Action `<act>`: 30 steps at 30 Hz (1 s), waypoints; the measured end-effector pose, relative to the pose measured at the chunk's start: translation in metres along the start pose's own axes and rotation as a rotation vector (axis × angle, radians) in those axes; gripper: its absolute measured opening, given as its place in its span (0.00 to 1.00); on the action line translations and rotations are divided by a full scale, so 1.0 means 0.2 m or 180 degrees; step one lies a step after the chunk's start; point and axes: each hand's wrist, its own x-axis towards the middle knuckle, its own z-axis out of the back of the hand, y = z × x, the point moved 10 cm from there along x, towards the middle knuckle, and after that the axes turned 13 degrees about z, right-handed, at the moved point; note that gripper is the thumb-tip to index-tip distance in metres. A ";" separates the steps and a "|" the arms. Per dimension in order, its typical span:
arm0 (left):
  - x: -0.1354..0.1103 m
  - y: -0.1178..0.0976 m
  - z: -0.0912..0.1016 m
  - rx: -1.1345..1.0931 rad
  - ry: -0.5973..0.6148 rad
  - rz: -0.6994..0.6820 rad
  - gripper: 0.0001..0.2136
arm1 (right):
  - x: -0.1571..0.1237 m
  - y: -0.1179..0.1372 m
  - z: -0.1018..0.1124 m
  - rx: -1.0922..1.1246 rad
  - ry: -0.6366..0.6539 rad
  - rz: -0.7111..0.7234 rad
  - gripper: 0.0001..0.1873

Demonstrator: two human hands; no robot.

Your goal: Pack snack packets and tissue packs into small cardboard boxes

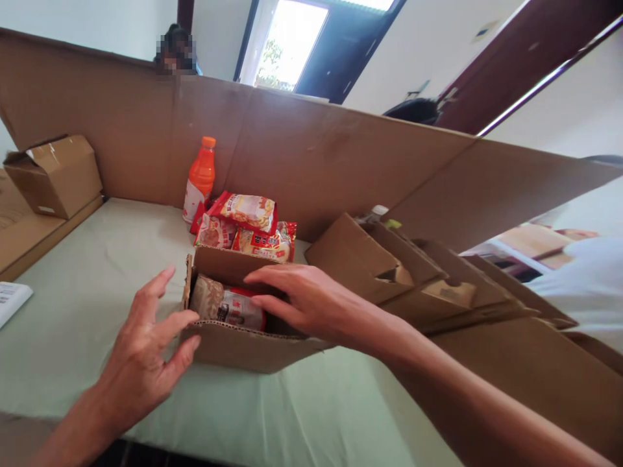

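A small open cardboard box [233, 347] sits on the pale green table [97, 305] right in front of me. Inside it lies a snack packet [228, 306]. My right hand [311, 301] reaches over the box's right side, fingers stretched out flat above the packet and holding nothing. My left hand [146, 353] is at the box's left front corner, fingers apart, thumb touching the front wall. Behind the box lies a pile of red snack packets [246, 227], and an orange juice bottle [200, 178] stands upright behind them.
A tall cardboard partition [316, 155] runs across the back of the table. Folded cardboard boxes [418, 272] are stacked at the right. Another open box [56, 175] sits far left. A white paper [12, 299] lies at the left edge. A person is behind the partition.
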 end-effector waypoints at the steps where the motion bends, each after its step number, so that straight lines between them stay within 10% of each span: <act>1: -0.01 0.02 -0.01 -0.0170 0.0010 0.0102 0.08 | -0.07 -0.02 0.03 0.0093 -0.0292 -0.0046 0.15; 7: -0.02 0.00 -0.08 -0.0532 0.0183 0.0171 0.04 | -0.39 -0.19 0.05 0.0707 -0.1254 -0.0457 0.16; 16: 0.05 0.05 -0.10 -0.0006 0.0225 0.0565 0.08 | -0.47 -0.17 -0.03 0.1385 -0.0865 -0.0426 0.27; 23: 0.08 0.04 -0.14 0.0278 -0.0031 0.0528 0.19 | -0.47 -0.29 0.09 0.0712 -0.2130 -0.0202 0.33; 30: 0.07 0.05 -0.17 0.0454 0.0183 0.0473 0.20 | -0.36 -0.17 -0.09 0.0615 -0.0963 0.0342 0.23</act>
